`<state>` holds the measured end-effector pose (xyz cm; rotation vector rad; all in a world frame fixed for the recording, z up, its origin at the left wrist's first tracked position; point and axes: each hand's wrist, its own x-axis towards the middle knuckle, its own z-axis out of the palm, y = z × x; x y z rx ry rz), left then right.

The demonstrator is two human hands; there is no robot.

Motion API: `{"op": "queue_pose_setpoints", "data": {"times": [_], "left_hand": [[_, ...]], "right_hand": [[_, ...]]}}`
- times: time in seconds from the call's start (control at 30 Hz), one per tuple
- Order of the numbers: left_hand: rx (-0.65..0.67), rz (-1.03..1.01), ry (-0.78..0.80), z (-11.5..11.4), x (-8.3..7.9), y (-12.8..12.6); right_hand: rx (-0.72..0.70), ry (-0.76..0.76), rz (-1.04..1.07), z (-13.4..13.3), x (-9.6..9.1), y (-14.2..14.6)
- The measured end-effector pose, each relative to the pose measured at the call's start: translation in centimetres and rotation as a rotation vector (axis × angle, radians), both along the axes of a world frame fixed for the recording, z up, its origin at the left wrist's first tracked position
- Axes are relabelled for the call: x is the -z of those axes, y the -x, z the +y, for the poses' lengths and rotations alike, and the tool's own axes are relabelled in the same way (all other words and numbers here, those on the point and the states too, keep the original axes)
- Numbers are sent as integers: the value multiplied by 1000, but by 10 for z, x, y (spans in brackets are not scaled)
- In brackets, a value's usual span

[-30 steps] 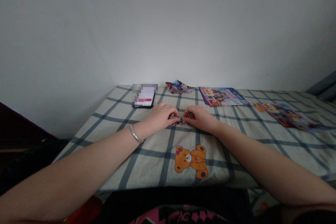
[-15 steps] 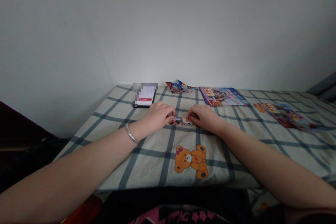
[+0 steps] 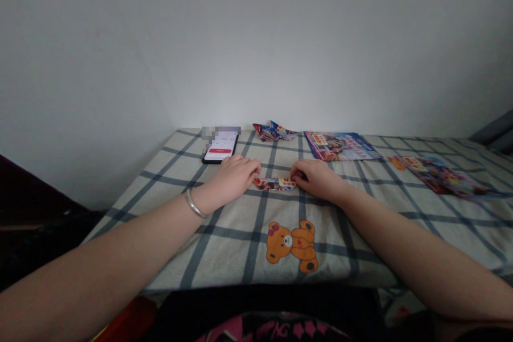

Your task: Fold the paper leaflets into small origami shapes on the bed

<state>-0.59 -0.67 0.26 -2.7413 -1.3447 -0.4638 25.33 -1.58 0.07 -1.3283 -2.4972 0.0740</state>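
On the bedsheet (image 3: 232,256), strip (image 3: 274,184) lengthwise left-to-right

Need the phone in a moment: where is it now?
Head view: the phone lies screen-up, far left on the checked sheet, just beyond the left hand and left of the colourful folded paper.
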Motion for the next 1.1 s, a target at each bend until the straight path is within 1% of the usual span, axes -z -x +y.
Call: {"op": "queue_pose_setpoints", "data": {"times": [0.1,0.17,0.27,0.33,0.4,0.47,0.53,0.6,0.7,0.83,0.93,1.0,1.1], "left_hand": [[16,10,-37,2,3,2],[32,-13,-66,5,5,4],[58,-124,-94,10,4,7],[86,-206,-146,11,2,8],[166,-232,-197,10,-1,8],[269,-204,-242,8,-3,8],[356,-141,-273,4,-3,7],[422,-76,-292,1,-3,6],[483,-32,-307,-4,-4,5],[473,-22,-265,-7,-5,3],[427,-38,-282,-6,-5,1],[369,-54,-321,-4,-4,-1],[294,-90,-349,-2,-4,-1]], "right_hand": [[1,7,22,1,2,-2],[-10,20,82,3,4,-3],[20,17,249,5,5,-5],[62,36,374,5,4,-5],[86,94,463,3,1,-6],[84,155,481,0,-1,-6],[52,178,449,-2,-2,-5],[2,187,419,-3,-2,-4],[-95,153,402,-5,0,-2],[-212,76,369,-5,1,1],[-299,-24,287,-5,1,2],[-319,-83,205,-6,-1,3],[-290,-128,109,-8,-3,4]]}}
